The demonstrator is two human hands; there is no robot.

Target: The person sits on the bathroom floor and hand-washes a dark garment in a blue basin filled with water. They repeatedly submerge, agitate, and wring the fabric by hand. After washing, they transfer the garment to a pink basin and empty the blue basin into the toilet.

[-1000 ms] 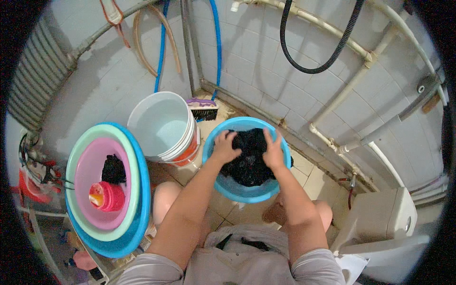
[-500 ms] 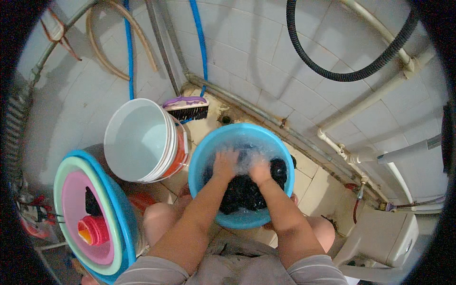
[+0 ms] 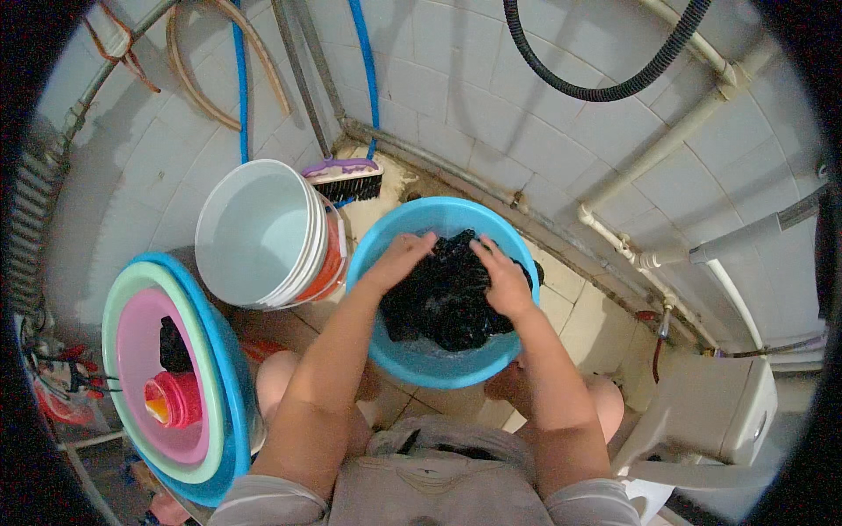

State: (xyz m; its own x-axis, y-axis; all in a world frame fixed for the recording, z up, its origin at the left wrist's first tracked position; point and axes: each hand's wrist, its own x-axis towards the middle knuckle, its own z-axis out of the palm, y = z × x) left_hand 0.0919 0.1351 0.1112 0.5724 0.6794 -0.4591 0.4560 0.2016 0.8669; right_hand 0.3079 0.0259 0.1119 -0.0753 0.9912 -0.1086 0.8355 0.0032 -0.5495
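Observation:
A light blue basin on the floor holds wet black cloth in water. At the cloth's upper left, my left hand has its fingers closed on an edge of it. Across from it, my right hand grips the upper right part, the fingers bent over the fabric. Between my hands the cloth bunches up above the water. Its folds hide some of my fingertips.
Left of the basin stands a white bucket with water in it. Nested tubs hold a red container. A brush leans in the corner. A toilet is at right; a black hose hangs above.
My hands have come up from the splashing water and now hold the black cloth, which has risen toward the basin's far side. The splashing has died down. The view has shifted slightly.

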